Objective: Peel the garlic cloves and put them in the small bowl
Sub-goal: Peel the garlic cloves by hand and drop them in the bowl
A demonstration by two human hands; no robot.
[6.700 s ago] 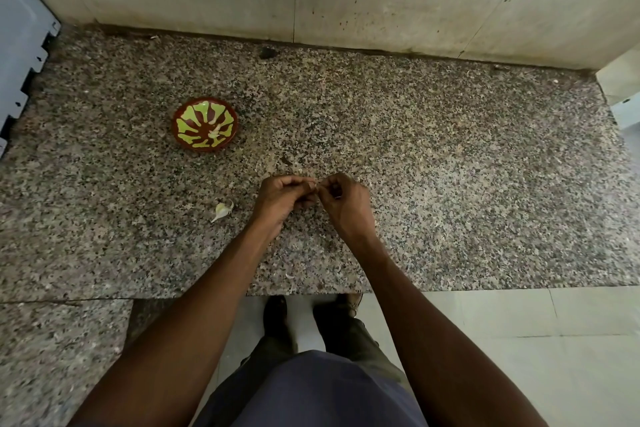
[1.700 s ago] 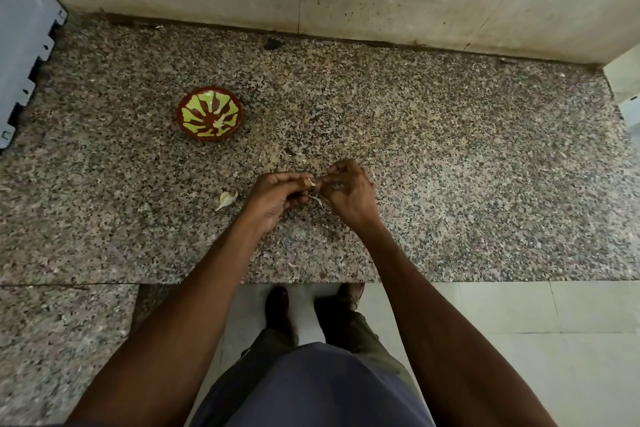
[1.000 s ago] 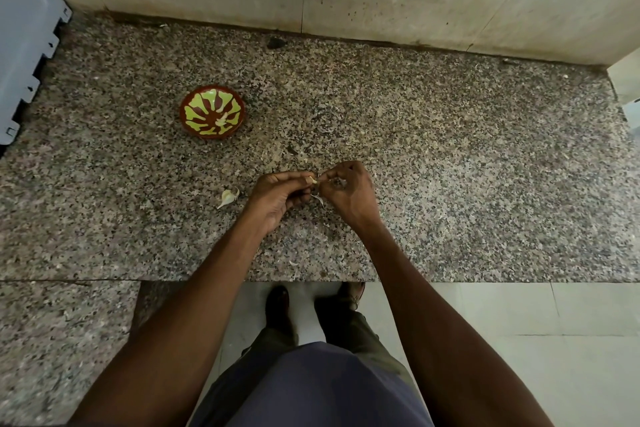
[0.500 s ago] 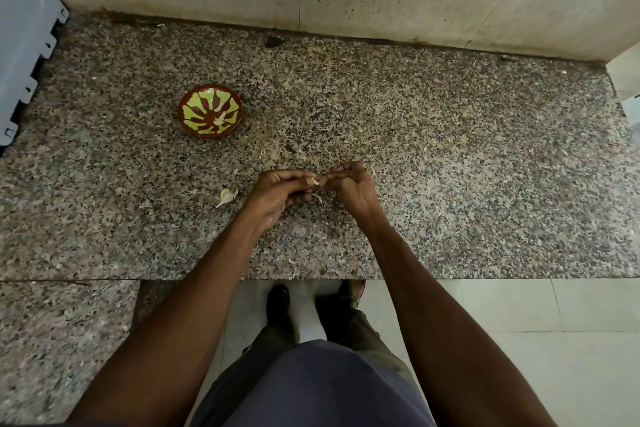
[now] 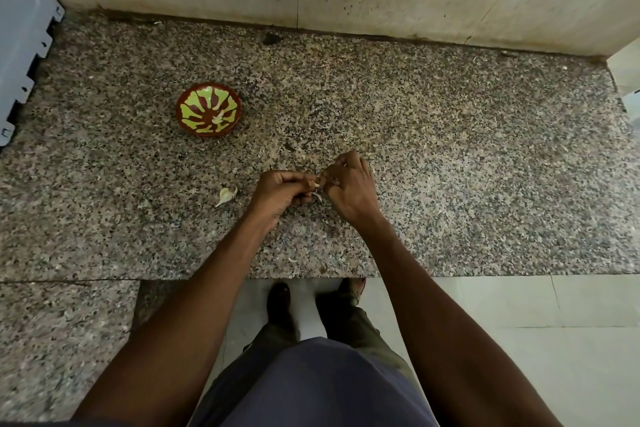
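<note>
Head view: my left hand (image 5: 280, 191) and right hand (image 5: 349, 187) meet fingertip to fingertip, both pinching a clove (image 5: 314, 185) they mostly hide; loose skin hangs below. Since half a second ago, little has shifted. Another clove (image 5: 225, 196) lies on the speckled table (image 5: 467, 166); the bowl (image 5: 209, 112) sits farther left, toward the wall.

bowl (image 5: 209, 112) behind loose clove (image 5: 225, 196), left of hands (image 5: 320, 189)

The scene is lit dimly and evenly with a warm tint, soft shadows are cast on the speckled tabletop (image 5: 450, 184) under the hands, no glare is seen, the focus is kept sharp in the middle, and straight edges are bent by the wide-angle lens.
</note>
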